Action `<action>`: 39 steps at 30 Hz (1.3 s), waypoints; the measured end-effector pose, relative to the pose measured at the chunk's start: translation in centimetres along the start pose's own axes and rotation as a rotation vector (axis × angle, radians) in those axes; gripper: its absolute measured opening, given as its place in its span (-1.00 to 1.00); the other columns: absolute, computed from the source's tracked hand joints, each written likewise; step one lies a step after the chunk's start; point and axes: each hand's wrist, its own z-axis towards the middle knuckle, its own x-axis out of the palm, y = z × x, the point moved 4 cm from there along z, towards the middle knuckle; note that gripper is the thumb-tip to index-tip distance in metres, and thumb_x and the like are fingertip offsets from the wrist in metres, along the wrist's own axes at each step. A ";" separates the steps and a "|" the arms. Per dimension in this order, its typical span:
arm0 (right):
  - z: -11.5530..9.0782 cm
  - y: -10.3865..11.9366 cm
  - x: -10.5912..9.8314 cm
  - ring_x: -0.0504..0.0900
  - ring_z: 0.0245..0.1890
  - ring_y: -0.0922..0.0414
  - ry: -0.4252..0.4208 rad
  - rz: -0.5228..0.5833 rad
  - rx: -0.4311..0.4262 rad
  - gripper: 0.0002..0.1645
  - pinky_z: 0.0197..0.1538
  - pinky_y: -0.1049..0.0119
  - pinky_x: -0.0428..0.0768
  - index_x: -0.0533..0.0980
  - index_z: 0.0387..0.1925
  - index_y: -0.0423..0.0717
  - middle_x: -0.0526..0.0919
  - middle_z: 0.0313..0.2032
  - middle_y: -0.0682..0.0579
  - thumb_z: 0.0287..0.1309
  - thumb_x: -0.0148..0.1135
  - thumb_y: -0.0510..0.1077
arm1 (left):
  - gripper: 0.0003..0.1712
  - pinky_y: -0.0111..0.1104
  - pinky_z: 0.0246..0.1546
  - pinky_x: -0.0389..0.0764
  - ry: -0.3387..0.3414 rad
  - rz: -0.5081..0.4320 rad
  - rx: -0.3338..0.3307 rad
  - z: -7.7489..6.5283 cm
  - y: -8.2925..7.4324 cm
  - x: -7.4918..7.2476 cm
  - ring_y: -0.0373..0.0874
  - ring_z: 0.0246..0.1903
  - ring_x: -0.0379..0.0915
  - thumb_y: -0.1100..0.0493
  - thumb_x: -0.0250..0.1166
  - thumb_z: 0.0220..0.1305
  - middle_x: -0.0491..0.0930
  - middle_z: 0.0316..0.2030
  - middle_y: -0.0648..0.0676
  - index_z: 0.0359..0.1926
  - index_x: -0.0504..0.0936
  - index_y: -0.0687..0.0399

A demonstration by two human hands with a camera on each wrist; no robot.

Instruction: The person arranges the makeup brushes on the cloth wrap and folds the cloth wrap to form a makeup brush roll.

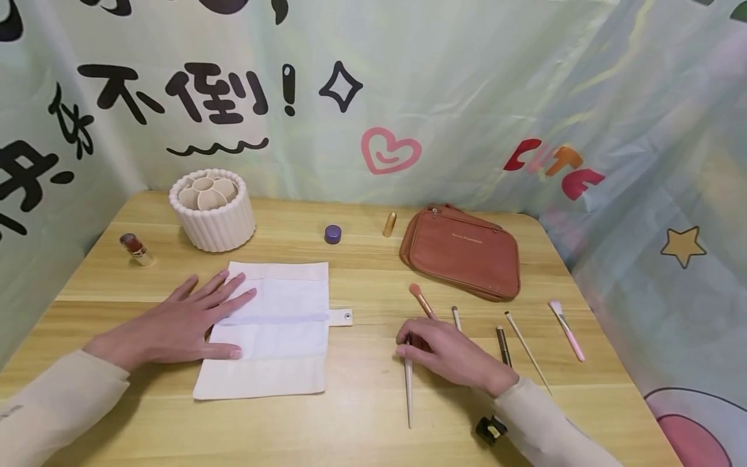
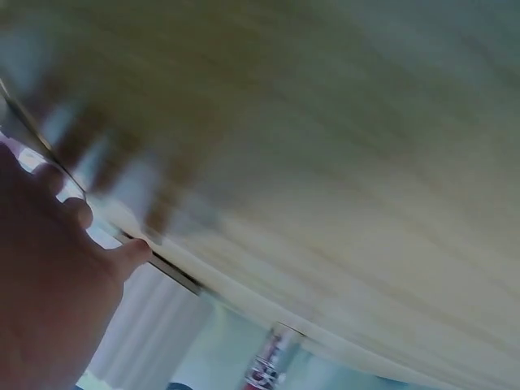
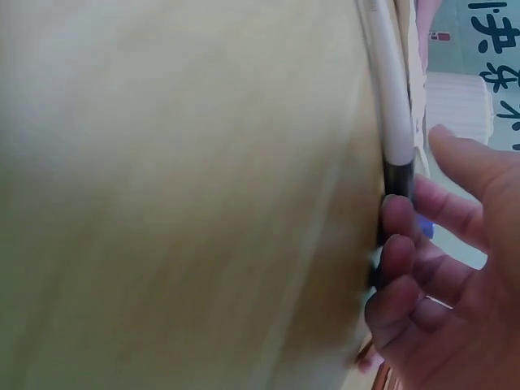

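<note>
Your left hand [image 1: 175, 324] lies with its fingers spread over the left edge of the white fabric roll [image 1: 286, 337], gripping nothing. Your right hand [image 1: 446, 353], right of the roll, has its fingers curled round one end of the white-handled brush [image 1: 409, 395], at the dark section [image 3: 397, 179] next to the handle. How firm that grip is, you cannot tell here. The brush lies right of the roll, its tapered tip ending nearer than the roll's near edge.

Picking up the brush looks like the step in hand. To do it well, pinch the dark section between thumb and fingertips and raise it straight up, so the hidden head does not drag. Mind the rose-headed brush [image 1: 421, 299], also right of the roll; a wide sweep could knock it. Light pressure from the left fingers should stop the roll shifting or creasing.

For writing, the backdrop [image 1: 467, 175] behind the roll reads "不倒!" in black and "CUTE" in coloured letters. The brown zip bag [image 1: 461, 259], beyond the roll and to its right, bears pale lettering too small to read surely. The small tube [image 1: 137, 251] left of the roll has no legible label.
</note>
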 end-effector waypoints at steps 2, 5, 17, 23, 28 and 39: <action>0.3 0.2 0.0 0.52 -0.35 0.37 0.007 -0.002 0.003 -0.94 -0.21 0.40 0.55 0.63 -0.08 0.28 0.60 -0.34 0.39 0.59 0.28 0.09 | 0.19 0.49 0.56 -0.09 0.004 0.004 0.000 0.3 -0.5 0.2 0.29 0.76 -0.25 -0.70 0.20 0.29 -0.10 0.79 0.12 0.76 0.10 -0.37; 0.6 0.5 0.0 0.50 -0.42 0.40 0.005 -0.011 0.022 -0.93 -0.26 0.42 0.52 0.61 -0.12 0.24 0.60 -0.39 0.38 0.57 0.31 0.06 | 0.18 0.50 0.56 -0.10 0.005 0.015 0.006 0.7 -1.4 0.3 0.30 0.75 -0.25 -0.70 0.17 0.31 -0.10 0.79 0.13 0.76 0.10 -0.35; 0.9 0.9 0.1 0.38 -0.53 0.39 -0.042 -0.027 0.069 -0.87 -0.39 0.43 0.38 0.58 -0.18 0.18 0.48 -0.52 0.32 0.43 0.33 -0.17 | 0.19 0.47 0.61 -0.22 0.009 0.007 -0.013 2.5 -4.5 0.7 0.23 0.77 -0.31 -0.75 0.07 0.32 -0.17 0.80 0.07 0.77 0.05 -0.37; 0.8 0.7 -0.3 0.40 -0.52 0.37 -0.052 0.029 0.098 -0.86 -0.42 0.45 0.37 0.57 -0.13 0.17 0.52 -0.49 0.30 0.44 0.31 -0.19 | 0.19 0.46 0.62 -0.22 0.003 0.018 -0.014 3.3 -5.7 1.0 0.22 0.77 -0.31 -0.75 0.04 0.33 -0.17 0.80 0.07 0.78 0.04 -0.35; 0.8 0.5 -1.0 0.49 -0.50 0.34 -0.078 0.109 0.089 -0.86 -0.40 0.40 0.46 0.51 -0.04 0.04 0.70 -0.41 0.20 0.49 0.28 -0.21 | 0.18 0.47 0.61 -0.15 -0.010 0.015 0.005 3.8 -6.5 1.0 0.24 0.77 -0.28 -0.73 0.05 0.34 -0.13 0.79 0.10 0.77 0.07 -0.31; 1.1 0.5 -2.7 0.81 -0.26 -0.09 -0.120 0.505 0.210 -0.43 -0.06 0.13 0.81 0.40 0.39 -0.18 0.82 -0.22 -0.05 0.49 0.37 -0.16 | 0.19 0.46 0.61 -0.13 0.017 -0.025 0.031 4.3 -6.6 0.8 0.26 0.77 -0.30 -0.68 0.05 0.42 -0.13 0.79 0.11 0.79 0.01 -0.18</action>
